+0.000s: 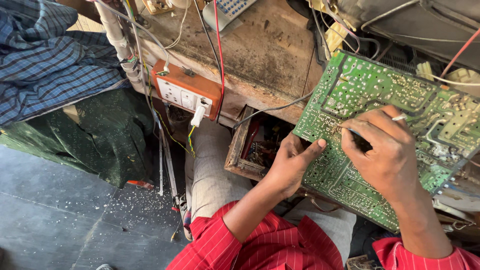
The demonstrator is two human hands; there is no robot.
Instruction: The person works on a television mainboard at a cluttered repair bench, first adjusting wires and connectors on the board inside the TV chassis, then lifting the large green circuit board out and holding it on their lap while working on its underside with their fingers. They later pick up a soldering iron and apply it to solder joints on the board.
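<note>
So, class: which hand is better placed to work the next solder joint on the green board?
Probably the right hand: it holds a thin tool over the circuit board, while the left hand grips the board's lower edge.

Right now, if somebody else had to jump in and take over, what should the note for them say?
Left hand: grips the lower left edge of the green circuit board, thumb on its solder side, holding it tilted up.
Right hand: fingers closed around a thin tool, pressed to the middle of the board.
The board leans against the worn wooden bench, above an open drawer. An orange socket box hangs on the bench edge.
Done: board turned solder side up and steadied.
Left: work at the tool's spot is under way; I cannot tell how far along.
</note>
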